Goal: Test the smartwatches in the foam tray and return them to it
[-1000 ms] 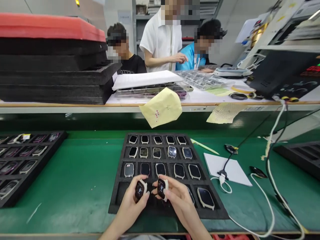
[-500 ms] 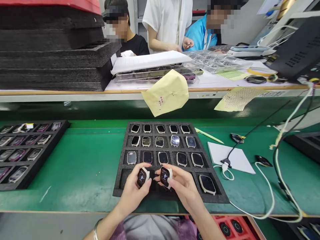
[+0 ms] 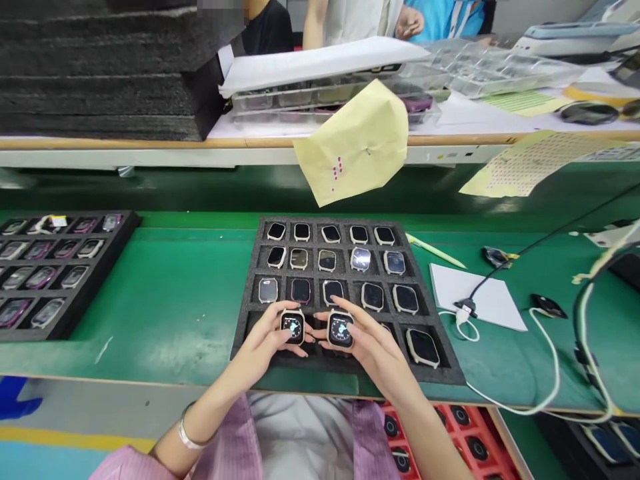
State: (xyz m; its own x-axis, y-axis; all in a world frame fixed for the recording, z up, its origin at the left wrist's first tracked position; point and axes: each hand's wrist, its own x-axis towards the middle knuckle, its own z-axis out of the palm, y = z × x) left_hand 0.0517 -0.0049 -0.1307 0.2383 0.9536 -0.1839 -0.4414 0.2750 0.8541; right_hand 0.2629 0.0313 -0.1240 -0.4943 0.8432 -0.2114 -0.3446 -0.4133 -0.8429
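My left hand (image 3: pixel 267 339) grips a smartwatch without a strap (image 3: pixel 293 327), its thumb on the lit screen. In my right hand (image 3: pixel 367 337) is a second strapless smartwatch (image 3: pixel 341 329), also lit with a dial, with the thumb at its right edge. Both watches face up, side by side, above the front row of a black foam tray (image 3: pixel 243 313). Several more watch bodies with dark screens lie in the tray's compartments, one of them (image 3: pixel 423 347) at the front right. My hands hide part of the front row.
Left of me lies another foam tray (image 3: pixel 95 288) of watch bodies. A green pen (image 3: pixel 436 251), a white pad (image 3: pixel 475 297) and cables (image 3: pixel 555 353) are on the right. A shelf (image 3: pixel 170 157) with stacked foam (image 3: pixel 100 93) runs across the back. People are behind it.
Both watches have been turned so their lit screens face up toward me. My view has tipped downward, so the shelf and the people sit higher in the picture.
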